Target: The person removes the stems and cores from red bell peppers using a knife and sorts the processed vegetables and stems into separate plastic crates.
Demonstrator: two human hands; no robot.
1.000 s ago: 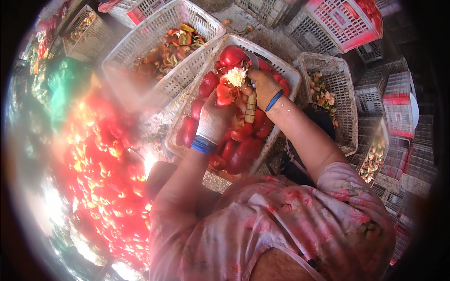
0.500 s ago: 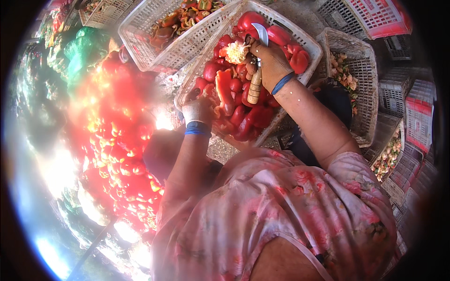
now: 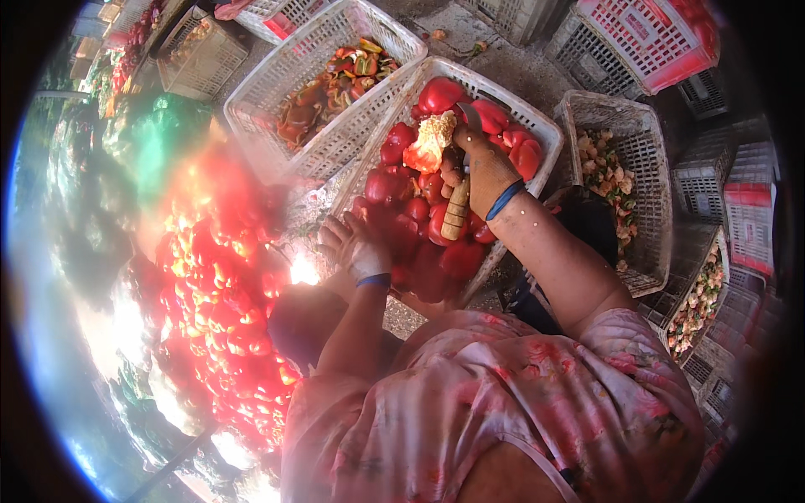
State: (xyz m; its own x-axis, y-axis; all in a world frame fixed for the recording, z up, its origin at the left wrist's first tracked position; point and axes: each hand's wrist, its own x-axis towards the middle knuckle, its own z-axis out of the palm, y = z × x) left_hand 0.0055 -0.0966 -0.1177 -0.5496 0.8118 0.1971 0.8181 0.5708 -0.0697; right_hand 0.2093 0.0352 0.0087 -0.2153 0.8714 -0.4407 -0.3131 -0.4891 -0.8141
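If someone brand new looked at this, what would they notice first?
Probably the big, brightly lit heap of red peppers on the left, partly blurred by glare. Next, near the middle, the right hand grips a curved knife with a pale, seedy pepper core at its fingers, above a crate of peppers. The left hand spreads its fingers by the crate's near-left corner.

The right hand (image 3: 488,174) grips a knife (image 3: 455,213) (wooden-handled) above red peppers (image 3: 387,185).
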